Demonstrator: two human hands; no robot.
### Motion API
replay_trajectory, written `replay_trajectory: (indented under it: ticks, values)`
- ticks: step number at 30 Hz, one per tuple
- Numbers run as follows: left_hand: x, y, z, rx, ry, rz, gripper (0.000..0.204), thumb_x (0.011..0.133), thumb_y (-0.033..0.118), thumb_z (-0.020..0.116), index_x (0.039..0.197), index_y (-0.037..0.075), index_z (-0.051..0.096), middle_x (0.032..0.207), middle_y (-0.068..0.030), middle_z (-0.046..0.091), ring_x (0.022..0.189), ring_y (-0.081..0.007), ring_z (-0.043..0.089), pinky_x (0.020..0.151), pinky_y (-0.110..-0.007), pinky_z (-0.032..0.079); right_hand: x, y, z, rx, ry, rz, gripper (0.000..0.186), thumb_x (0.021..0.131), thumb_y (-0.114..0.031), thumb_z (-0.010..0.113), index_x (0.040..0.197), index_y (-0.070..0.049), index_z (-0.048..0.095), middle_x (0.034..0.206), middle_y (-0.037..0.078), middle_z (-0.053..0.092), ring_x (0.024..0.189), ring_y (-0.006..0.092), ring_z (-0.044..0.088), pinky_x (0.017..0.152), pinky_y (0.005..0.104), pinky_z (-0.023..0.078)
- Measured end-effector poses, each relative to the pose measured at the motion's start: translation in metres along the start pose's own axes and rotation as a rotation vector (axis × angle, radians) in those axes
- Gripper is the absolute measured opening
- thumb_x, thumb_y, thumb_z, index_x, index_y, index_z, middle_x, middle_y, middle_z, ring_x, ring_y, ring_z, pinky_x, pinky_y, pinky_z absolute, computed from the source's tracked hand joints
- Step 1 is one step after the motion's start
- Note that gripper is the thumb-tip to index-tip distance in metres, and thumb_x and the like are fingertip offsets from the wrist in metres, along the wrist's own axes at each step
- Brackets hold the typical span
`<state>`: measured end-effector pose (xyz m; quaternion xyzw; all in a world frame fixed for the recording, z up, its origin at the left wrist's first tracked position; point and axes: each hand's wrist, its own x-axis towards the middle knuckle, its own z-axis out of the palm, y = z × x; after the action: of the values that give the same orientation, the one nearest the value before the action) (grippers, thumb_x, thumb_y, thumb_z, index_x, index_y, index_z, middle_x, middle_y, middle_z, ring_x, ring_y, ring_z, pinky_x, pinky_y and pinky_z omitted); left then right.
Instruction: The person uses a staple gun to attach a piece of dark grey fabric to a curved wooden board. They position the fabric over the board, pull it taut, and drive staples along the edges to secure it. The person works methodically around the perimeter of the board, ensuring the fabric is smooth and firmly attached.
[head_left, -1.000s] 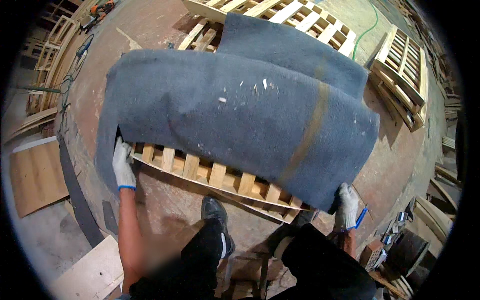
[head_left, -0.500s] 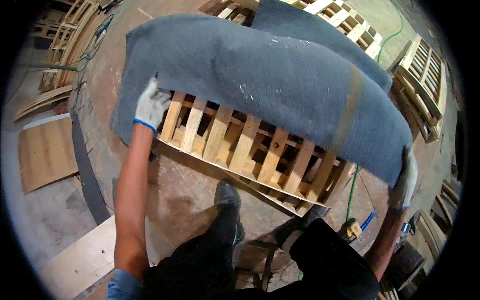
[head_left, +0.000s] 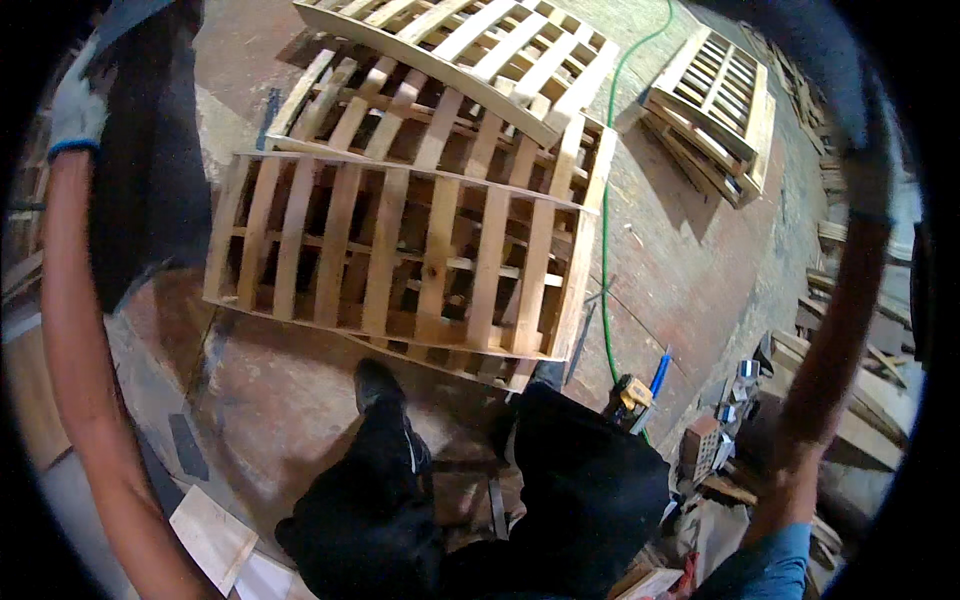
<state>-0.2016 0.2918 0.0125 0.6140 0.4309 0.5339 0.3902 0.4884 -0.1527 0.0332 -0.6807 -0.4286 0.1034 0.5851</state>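
Note:
Both my arms are raised wide apart, with the grey felt-like sheet (head_left: 150, 140) lifted up into the rim of the view. My left hand (head_left: 80, 105), in a white glove with a blue cuff, is closed on its edge at the upper left. At the upper right my right hand (head_left: 865, 170), gloved and in shadow, grips another part of the sheet. Between my arms lie uncovered slatted wooden frames, a near one (head_left: 395, 250) in front of my feet, one behind it (head_left: 440, 125) and another (head_left: 500, 45) on top at the back.
More slatted frames (head_left: 710, 80) are stacked at the right. A green hose (head_left: 606, 300) runs over the floor to a yellow tool (head_left: 632, 395) with a blue hose. Bricks (head_left: 700, 445) and timber offcuts (head_left: 860, 430) lie along the right, light boards (head_left: 215, 540) at lower left.
The grey sheet has been pulled up and off the wooden frames, now showing them whole. My hands have moved up and outward to the upper corners, carrying the sheet with them.

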Motion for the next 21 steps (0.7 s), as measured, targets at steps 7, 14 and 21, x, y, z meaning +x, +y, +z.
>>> replay_trajectory:
  ticks: [7, 14, 21]
  values:
    - [-0.089, -0.098, -0.027, 0.141, 0.001, -0.198, 0.05, 0.103, 0.023, 0.054, 0.147, 0.0, 0.049, 0.151, -0.0093, 0.051, 0.139, -0.021, 0.046, 0.119, -0.034, 0.031, -0.143, 0.092, 0.072, 0.299, 0.042, 0.529, 0.058, 0.101, -0.04, 0.063, 0.139, 0.003, 0.055, 0.134, 0.012, 0.062, 0.114, 0.0226, 0.063, 0.098, 0.0346, 0.05]
    - [-0.25, -0.183, -0.057, 0.396, 0.02, -0.559, 0.048, 0.095, 0.023, 0.068, 0.134, -0.004, 0.061, 0.134, -0.0106, 0.063, 0.123, -0.0236, 0.057, 0.106, -0.034, 0.04, -0.336, 0.211, 0.112, -0.077, -0.051, 0.946, 0.039, 0.095, -0.037, 0.068, 0.086, 0.001, 0.07, 0.074, -0.001, 0.059, 0.066, 0.0107, 0.048, 0.061, 0.0314, 0.04]
    - [-0.339, -0.232, -0.105, 0.275, 0.086, -0.719, 0.044, 0.093, 0.019, 0.071, 0.131, -0.003, 0.064, 0.127, -0.009, 0.065, 0.113, -0.0214, 0.061, 0.099, -0.034, 0.046, -0.363, 0.195, 0.091, -0.516, -0.143, 0.827, 0.041, 0.094, -0.039, 0.069, 0.081, 0.0, 0.069, 0.062, 0.006, 0.058, 0.058, 0.0132, 0.048, 0.057, 0.0333, 0.041]
